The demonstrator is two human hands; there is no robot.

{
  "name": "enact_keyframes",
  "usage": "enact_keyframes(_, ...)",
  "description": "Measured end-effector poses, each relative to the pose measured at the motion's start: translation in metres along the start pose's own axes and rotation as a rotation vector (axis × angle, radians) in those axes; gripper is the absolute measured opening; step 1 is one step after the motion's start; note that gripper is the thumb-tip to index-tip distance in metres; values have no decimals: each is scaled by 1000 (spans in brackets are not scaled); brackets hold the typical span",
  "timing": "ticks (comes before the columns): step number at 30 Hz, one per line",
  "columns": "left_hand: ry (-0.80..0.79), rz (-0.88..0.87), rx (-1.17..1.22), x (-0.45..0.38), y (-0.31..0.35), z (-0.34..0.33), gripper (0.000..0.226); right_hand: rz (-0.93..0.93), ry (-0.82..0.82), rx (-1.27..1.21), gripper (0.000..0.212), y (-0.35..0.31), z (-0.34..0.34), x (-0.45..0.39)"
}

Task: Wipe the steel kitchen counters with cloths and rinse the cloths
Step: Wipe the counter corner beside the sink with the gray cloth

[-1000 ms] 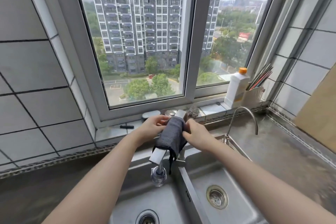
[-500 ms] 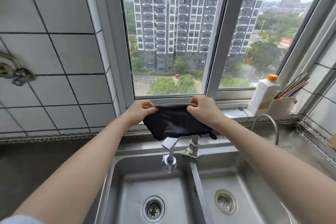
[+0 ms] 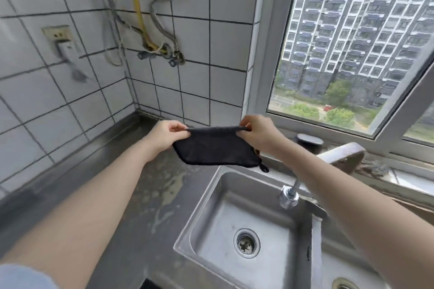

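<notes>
Dark cloth held taut between two hands, above the counter's back edge beside the sink.

Left hand (image 3: 165, 136) pinches the cloth's (image 3: 215, 148) upper left corner, fingers curled on the hem; right hand (image 3: 259, 134) pinches the upper right corner the same way. Cloth hangs from its top edge, stretched flat, small loop tag dangling at lower right. It is in the air, touching nothing but the hands, over the steel counter (image 3: 131, 206) just left of the sink's (image 3: 206, 197) back left corner. Pale wet patches on the counter below. Faucet (image 3: 290, 195) spout over the left basin, drain (image 3: 246, 243) near the basin's middle. Tiled wall behind, pipes (image 3: 164, 51) and a socket (image 3: 57, 35) mounted on it. Window to the right.
</notes>
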State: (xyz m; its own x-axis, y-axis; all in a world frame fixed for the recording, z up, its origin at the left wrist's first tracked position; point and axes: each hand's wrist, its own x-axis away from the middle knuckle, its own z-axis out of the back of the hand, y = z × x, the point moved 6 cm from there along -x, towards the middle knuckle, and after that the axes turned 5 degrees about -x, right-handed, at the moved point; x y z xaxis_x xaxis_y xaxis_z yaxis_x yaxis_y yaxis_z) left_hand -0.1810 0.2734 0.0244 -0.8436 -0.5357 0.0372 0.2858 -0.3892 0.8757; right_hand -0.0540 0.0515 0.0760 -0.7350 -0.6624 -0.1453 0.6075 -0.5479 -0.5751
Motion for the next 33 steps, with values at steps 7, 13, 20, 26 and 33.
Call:
enact_keyframes(7, 240, 257, 18, 67, -109, 89, 12, 153, -279, -9, 11, -71, -120, -3)
enact_keyframes(13, 329, 423, 26, 119, -185, 143, 17, 206, -498, 17, 16, -122, -218, 5)
enact_keyframes(20, 339, 562, -24, 146, -264, 200, 10, 150, -732, 22, 23, -165, -329, 19)
enact_keyframes(26, 199, 660, -166, 130, -334, 231, 13, -48, -1036, -109, 18, -177, -417, 27)
enact_keyframes(33, 358, 625, -320, 78, -424, 224, 38, 409, -766, 421, 40, -164, -504, 1)
